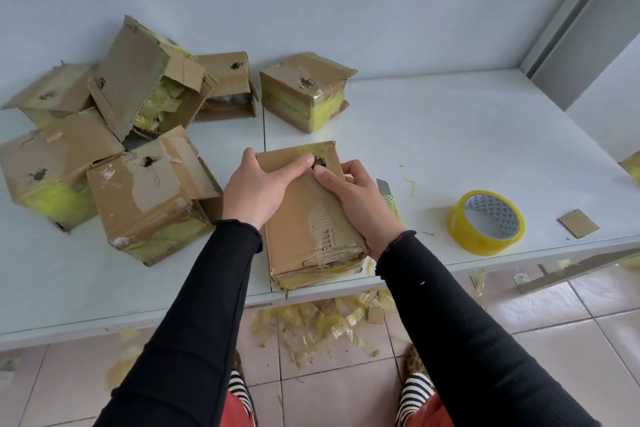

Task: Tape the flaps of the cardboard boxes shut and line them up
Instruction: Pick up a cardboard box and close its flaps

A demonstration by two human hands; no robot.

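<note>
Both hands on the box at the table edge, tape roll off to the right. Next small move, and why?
Probably release the right hand and reach for the tape roll. Both hands grip the box, the left hand could steady it alone, and the roll lies untouched on the table on the right-hand side.

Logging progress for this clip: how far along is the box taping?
Done: one taped box stands apart at the back. In hand: the left hand and right hand grip a box at the table's front edge. Left: the pile at left, one flap open, none in a row; the tape roll lies idle.
</note>
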